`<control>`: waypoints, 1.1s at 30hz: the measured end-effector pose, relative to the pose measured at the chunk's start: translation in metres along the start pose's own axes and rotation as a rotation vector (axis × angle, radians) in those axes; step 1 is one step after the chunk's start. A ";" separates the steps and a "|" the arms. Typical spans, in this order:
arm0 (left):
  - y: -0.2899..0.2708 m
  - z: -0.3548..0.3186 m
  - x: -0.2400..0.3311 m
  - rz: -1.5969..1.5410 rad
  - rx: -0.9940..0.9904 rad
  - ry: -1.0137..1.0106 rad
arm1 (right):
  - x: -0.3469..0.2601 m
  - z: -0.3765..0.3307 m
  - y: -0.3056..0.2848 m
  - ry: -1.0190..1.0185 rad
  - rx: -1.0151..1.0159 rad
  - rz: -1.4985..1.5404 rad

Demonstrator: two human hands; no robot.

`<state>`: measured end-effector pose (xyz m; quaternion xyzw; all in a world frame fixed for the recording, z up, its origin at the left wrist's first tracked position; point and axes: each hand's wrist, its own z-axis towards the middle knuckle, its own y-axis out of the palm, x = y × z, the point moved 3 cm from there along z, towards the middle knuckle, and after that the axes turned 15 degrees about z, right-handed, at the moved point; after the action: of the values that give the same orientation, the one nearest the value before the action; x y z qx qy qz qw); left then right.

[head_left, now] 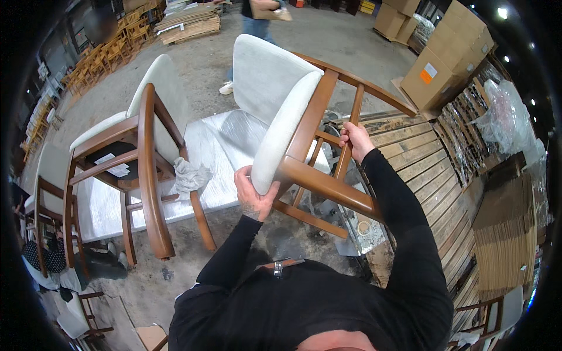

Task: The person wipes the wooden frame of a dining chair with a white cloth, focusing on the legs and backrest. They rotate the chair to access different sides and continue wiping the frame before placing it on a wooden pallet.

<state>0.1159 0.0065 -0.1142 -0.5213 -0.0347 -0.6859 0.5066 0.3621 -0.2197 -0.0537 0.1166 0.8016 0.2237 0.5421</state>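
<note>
A wooden chair (319, 184) with a pale upholstered seat and backrest is tipped on its side in front of me. My left hand (256, 192) grips the edge of its light seat cushion (281, 131), fingers wrapped underneath. Higher up on the right, my right hand (355, 140) is closed round a brown stretcher (346, 155) between the legs. To the left, a second chair (126, 158) of the same kind rests tilted by the plastic-wrapped table (222, 137). A crumpled white cloth (191, 177) hangs on its frame.
Slatted wooden pallets (410, 152) lie to the right, with stacked cardboard boxes (436, 76) behind and flat cardboard (503, 234) nearer. Another person (260, 26) walks beyond the table. More chairs (108, 55) stand at the far left. A person (96, 260) is low down at the left.
</note>
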 end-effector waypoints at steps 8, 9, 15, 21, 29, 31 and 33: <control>-0.001 0.130 -0.041 -0.560 0.111 -0.002 | -0.003 0.004 -0.002 0.010 0.045 -0.038; 0.002 0.166 -0.049 -0.498 0.145 -0.018 | -0.003 0.002 -0.001 0.017 0.025 -0.039; 0.065 0.375 -0.091 -0.345 -0.003 -0.260 | -0.005 -0.001 -0.002 0.067 0.105 -0.128; 0.122 0.491 -0.116 -0.269 -0.214 -0.238 | -0.033 -0.055 0.013 -0.487 0.223 -0.921; 0.177 0.530 -0.126 -0.475 -0.505 -0.331 | 0.016 -0.269 -0.017 0.180 -0.215 -0.180; 0.184 0.529 -0.127 -0.539 -0.497 -0.314 | 0.065 -0.261 -0.025 0.177 -0.003 -0.465; 0.188 0.527 -0.129 -0.592 -0.446 -0.328 | 0.103 -0.240 -0.019 0.074 0.074 -0.510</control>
<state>0.6050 0.3037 -0.0617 -0.6884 -0.1142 -0.7005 0.1492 0.1021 -0.2483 -0.0722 -0.0778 0.8319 0.0546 0.5467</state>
